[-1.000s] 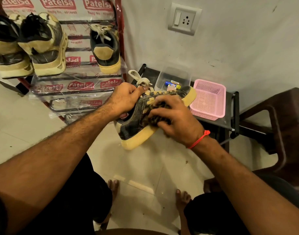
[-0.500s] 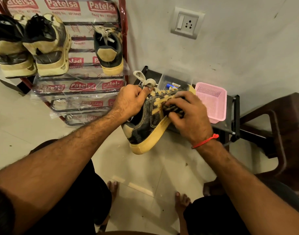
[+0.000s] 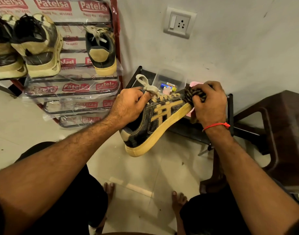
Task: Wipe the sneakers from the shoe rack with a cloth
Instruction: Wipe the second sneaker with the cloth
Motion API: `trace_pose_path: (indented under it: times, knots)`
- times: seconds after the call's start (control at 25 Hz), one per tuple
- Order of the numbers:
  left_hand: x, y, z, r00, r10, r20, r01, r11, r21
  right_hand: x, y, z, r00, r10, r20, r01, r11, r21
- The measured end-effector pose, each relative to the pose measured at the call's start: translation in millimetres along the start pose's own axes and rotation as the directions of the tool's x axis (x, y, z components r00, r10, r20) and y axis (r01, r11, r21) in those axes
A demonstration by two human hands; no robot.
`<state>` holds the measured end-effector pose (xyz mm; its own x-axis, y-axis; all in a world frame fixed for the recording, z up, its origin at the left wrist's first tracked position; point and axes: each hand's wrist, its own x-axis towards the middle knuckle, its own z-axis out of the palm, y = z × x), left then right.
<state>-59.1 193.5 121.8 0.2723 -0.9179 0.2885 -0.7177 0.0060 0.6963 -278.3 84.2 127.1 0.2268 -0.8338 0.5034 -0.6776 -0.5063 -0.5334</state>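
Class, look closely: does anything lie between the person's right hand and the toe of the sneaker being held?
Yes. The bunched dark cloth sits between the right hand and the toe of the sneaker; the left hand grips the collar directly.

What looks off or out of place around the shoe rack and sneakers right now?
Nothing is spilled or broken. The shoe rack is in its printed plastic wrapping, crumpled on the lower shelves. The matching sneaker sits alone on the rack; its partner, the held sneaker, is gripped by the left hand while the right hand presses the cloth to its toe.
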Motion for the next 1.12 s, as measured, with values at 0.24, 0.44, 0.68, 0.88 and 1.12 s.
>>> trace_pose_path:
  times: [0.24,0.44,0.68,0.88,1.12]
  knots:
    - [-1.7,-0.9,-6.2,0.994,-0.075,-0.074,0.078,0.996,0.037,-48.2,-57.7,11.7,0.967,-0.127,0.222,0.062,0.959,0.277]
    - [0.7,-2.4,-20.0,0.926,-0.374,-0.055,0.356,0.911,-0.208,-56.0,-75.3,4.5,0.915,-0.189,0.358,-0.007,0.876,0.482]
    - [-11.8,30.6,-40.4,0.953,-0.1,0.287,0.184,0.941,-0.283,-35.8,-56.4,-14.2,0.885,0.253,0.391,-0.466,0.472,0.748]
    - [-35.3,46.1,-56.1,0.883,0.186,0.432,-0.114,0.976,-0.187,-15.4,-40.0,-29.0,0.801,0.407,0.44,-0.555,0.229,0.799]
    - [-64.2,61.5,-50.4,0.933,0.212,0.291,-0.253,0.961,0.11,-34.1,-63.1,-24.7,0.734,0.339,0.589,-0.673,0.244,0.698]
